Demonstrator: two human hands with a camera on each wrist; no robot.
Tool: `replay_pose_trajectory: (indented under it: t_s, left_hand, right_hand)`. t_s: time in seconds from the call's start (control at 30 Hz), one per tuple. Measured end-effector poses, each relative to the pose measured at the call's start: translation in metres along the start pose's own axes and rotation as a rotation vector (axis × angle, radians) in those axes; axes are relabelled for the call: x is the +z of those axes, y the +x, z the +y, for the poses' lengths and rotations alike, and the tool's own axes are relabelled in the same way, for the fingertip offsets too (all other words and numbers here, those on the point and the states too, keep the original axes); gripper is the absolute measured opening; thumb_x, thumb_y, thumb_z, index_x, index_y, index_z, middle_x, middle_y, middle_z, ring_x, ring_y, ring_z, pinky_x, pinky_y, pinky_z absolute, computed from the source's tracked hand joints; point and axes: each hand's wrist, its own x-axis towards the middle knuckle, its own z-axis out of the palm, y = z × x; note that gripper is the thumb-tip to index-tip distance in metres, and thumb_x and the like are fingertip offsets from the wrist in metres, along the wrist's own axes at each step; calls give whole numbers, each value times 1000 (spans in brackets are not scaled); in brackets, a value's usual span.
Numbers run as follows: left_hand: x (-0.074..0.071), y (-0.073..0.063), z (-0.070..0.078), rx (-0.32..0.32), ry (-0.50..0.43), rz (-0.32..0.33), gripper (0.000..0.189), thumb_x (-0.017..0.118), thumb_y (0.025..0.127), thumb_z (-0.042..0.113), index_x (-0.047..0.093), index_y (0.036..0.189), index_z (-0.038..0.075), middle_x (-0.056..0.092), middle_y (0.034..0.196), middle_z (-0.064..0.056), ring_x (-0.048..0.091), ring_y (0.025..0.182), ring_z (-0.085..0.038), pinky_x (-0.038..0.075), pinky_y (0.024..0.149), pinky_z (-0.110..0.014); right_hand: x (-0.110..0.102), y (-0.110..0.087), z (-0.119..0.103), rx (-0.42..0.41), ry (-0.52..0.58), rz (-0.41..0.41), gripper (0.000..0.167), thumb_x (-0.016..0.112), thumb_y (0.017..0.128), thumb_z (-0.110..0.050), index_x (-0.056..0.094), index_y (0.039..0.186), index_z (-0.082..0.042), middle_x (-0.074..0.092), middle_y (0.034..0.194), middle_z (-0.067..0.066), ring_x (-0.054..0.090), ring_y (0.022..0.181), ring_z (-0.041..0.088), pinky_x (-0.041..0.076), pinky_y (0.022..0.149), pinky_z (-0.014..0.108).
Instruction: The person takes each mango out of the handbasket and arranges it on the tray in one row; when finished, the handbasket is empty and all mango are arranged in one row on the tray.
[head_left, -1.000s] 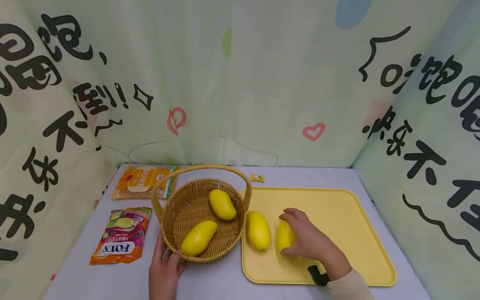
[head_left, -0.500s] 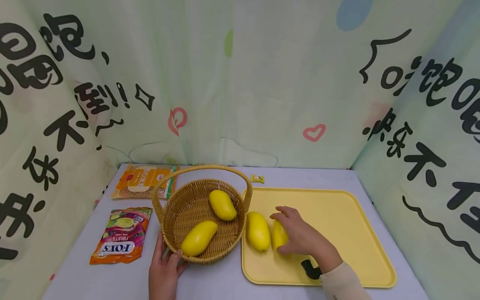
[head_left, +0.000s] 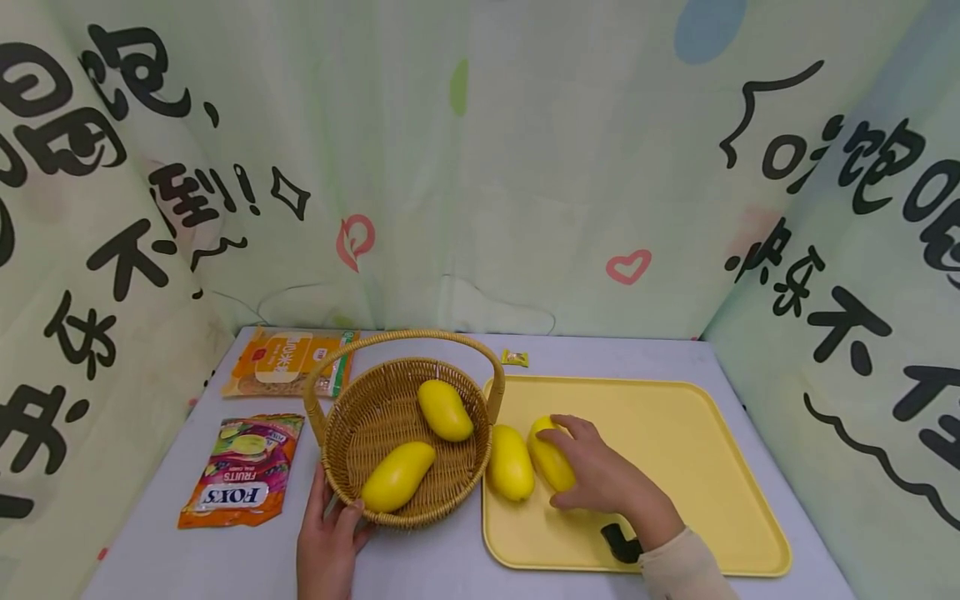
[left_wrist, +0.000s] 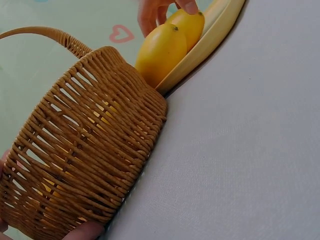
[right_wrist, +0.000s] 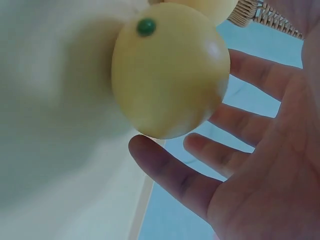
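Observation:
My left hand holds the near left side of a brown wicker basket, its fingers against the weave at the rim. Two yellow mangoes lie inside, one at the near side and one farther back. Beside the basket, on the yellow tray, another mango rests against the tray's left side. Close to it lies a further mango with my right hand around its right side. In the right wrist view the fingers are spread and fairly straight beside this mango.
A Fox's candy bag lies left of the basket, with an orange food packet behind it. A small yellow wrapped sweet is near the table's back edge. Printed curtains enclose the back and sides.
The mango at my right hand has moved left across the tray, up to the other mango, which has shifted slightly left. My right hand has moved left too. My left hand stays on the basket.

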Motion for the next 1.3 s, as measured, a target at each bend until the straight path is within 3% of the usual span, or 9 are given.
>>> replay_pose_trajectory:
  t_s: [0.3, 0.57, 0.77, 0.93, 1.13, 1.3]
  left_hand:
    - [1, 0, 1, -7, -3, 4, 89, 54, 106, 16, -5, 169, 40, 5, 179, -19, 29, 157, -50, 52, 105, -59]
    - [0, 0, 0, -1, -5, 4, 89, 54, 106, 17, -5, 169, 40, 5, 179, -18, 29, 158, -50, 52, 105, -58]
    - [0, 0, 0, 1, -4, 4, 89, 54, 106, 17, -5, 169, 40, 5, 179, -18, 29, 158, -50, 52, 105, -58]
    - [0, -1, 0, 4, 1, -1, 89, 54, 106, 18, -5, 169, 39, 5, 179, -18, 30, 157, -50, 52, 105, -58]
    - [-2, -1, 0, 8, 2, -8, 89, 54, 106, 19, -5, 170, 38, 4, 179, -18, 31, 157, -50, 53, 105, -57]
    - [-1, -1, 0, 7, -4, -7, 89, 54, 106, 19, -4, 170, 39, 5, 179, -18, 31, 157, -49, 53, 106, -57]
  right_hand:
    - [-7, -13, -4, 54, 26, 59, 86, 95, 72, -30, 57, 147, -10, 41, 162, 24, 44, 143, 48, 54, 108, 61]
    - [-16, -29, -7, 122, 77, 264, 85, 94, 77, -32, 56, 150, -9, 55, 152, 20, 55, 137, 43, 55, 107, 62]
    - [-23, -39, -16, 128, 173, 348, 82, 93, 80, -34, 55, 150, -13, 61, 146, 11, 64, 125, 33, 66, 90, 44]
    - [-27, -43, -29, 119, 303, 401, 71, 94, 80, -30, 61, 140, -12, 68, 130, 7, 67, 113, 29, 66, 73, 26]
    - [-33, -34, -51, 141, 401, 384, 62, 94, 79, -27, 62, 130, -12, 71, 121, 10, 68, 111, 30, 63, 66, 22]
    - [-33, -20, -69, 54, 380, 344, 66, 95, 76, -23, 62, 133, -13, 69, 126, 6, 69, 112, 27, 66, 74, 28]
